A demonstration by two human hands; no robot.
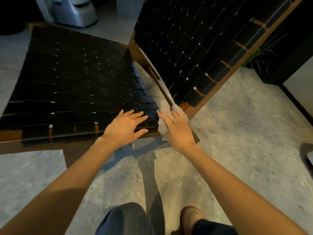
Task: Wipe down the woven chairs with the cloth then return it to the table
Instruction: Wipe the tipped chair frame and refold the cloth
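1. Head view, looking down. Woven chair seat [76,78] of black straps fills the left half. Its woven backrest [186,39] rises tilted on the right. An orange-brown wooden front rail [10,135] shows under the nearest straps.
2. Left hand [125,126]: palm down, fingers straight and spread, lying flat on the near edge of the seat close to its right corner. It holds nothing.
3. Right hand [177,129]: palm down on the grey cloth [166,108], fingers stretched out over it and pressing rather than curling round it. The thumb side is not clearly visible.
4. Cloth location: bunched under and ahead of the right hand, at the near corner where the seat meets the foot of the backrest, against the wooden frame there. Cloth edges show left of the index finger and beyond the fingertips.
5. The two hands are near each other but apart; the left hand does not touch the cloth.
6. Surroundings: speckled stone-like floor [237,133]; a silver-grey appliance base [74,12] on the floor beyond the seat; thin green plant leaves [255,55] behind the backrest on the right.
7. Bottom edge: a dark trouser leg [123,217] and a pinkish shoe [191,216] on the floor.
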